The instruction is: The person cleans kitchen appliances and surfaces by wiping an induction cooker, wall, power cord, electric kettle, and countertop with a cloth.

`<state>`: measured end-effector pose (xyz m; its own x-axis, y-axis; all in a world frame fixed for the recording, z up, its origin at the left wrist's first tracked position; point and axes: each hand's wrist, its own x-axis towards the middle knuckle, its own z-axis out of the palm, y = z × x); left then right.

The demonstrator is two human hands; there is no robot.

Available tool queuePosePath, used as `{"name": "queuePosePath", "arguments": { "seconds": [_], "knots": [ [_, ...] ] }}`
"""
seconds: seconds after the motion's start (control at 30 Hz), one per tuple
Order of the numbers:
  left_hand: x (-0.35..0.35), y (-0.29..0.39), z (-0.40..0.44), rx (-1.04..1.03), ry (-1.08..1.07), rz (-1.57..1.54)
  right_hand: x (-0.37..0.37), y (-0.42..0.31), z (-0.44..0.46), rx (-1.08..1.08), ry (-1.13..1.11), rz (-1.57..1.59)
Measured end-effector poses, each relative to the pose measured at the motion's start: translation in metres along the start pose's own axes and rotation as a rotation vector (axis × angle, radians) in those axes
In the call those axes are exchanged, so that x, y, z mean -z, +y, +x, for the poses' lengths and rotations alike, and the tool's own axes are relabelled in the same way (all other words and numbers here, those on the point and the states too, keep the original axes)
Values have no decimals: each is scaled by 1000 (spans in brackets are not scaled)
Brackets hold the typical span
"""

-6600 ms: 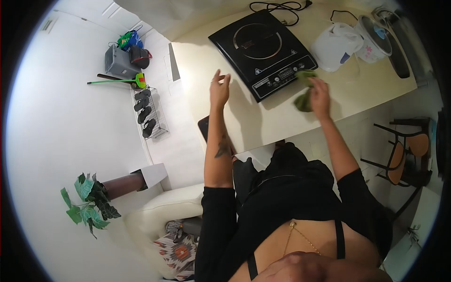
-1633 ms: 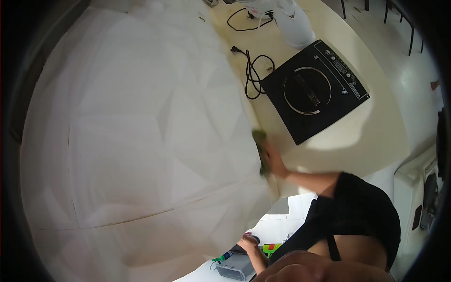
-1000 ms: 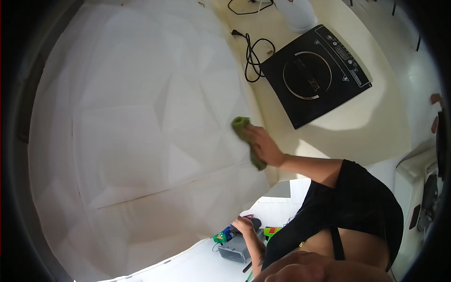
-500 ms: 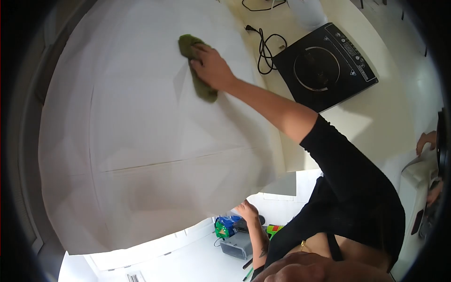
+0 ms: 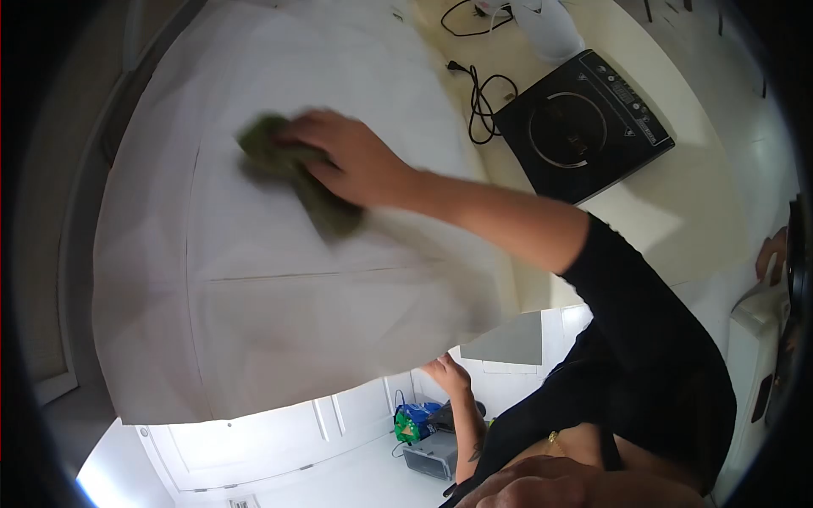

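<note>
My right hand (image 5: 351, 157) is closed on a green cloth (image 5: 326, 199) and presses it onto a white table cover (image 5: 254, 339). Motion blurs both the hand and the cloth, which is bunched at the fingers and trails toward me. My left hand (image 5: 446, 374) is at the near edge of the cover, its fingers bent against that edge and partly hidden. Long fold creases run along and across the cover.
A black induction cooktop (image 5: 584, 127) lies on the cream tabletop (image 5: 677, 195) at the right, with a coiled black power cord (image 5: 483, 106) beside it. A white appliance (image 5: 550, 30) stands behind. Another person's hand (image 5: 771, 254) shows at the far right.
My right hand has moved left and somewhat toward me across the cover, taking the green cloth along. My left hand stays at the cover's edge. The view has shifted slightly.
</note>
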<state>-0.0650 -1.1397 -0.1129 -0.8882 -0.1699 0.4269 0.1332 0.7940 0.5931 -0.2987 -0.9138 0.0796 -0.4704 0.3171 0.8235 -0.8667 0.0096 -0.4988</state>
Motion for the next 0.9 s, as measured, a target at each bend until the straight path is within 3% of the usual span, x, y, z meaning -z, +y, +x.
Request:
{"name": "queuePosePath", "arguments": {
  "seconds": [0.03,0.13,0.3,0.37,0.43,0.5,0.57,0.63,0.73,0.8,0.87,0.9],
  "knots": [
    [2,-1,0,2,-8,-7,-14,4,21,98,102,-57],
    [4,-3,0,23,-19,15,-32,10,29,120,71,-131],
    [3,-3,-1,35,-44,-65,23,30,-94,19,-181,-302],
    [5,-10,-2,74,-65,83,47,33,-130,-9,-256,-320],
    [-1,-15,3,55,-59,4,69,33,-135,-265,-474,-286],
    [2,-19,0,46,-63,-52,63,19,-91,-265,-248,-257],
    [2,-19,1,10,-27,-31,41,0,-33,-160,-94,-17],
    [1,-17,3,11,-30,-50,-5,4,-13,146,-47,-113],
    [1,-19,1,5,-12,-78,-9,10,-50,242,-50,-141],
    [-2,-11,1,34,23,-49,11,29,-110,86,-135,-184],
    [-3,-2,0,42,15,-88,22,47,-178,-264,-60,-251],
    [-2,0,2,40,26,-114,25,56,-217,-332,-89,-316]
  ]
}}
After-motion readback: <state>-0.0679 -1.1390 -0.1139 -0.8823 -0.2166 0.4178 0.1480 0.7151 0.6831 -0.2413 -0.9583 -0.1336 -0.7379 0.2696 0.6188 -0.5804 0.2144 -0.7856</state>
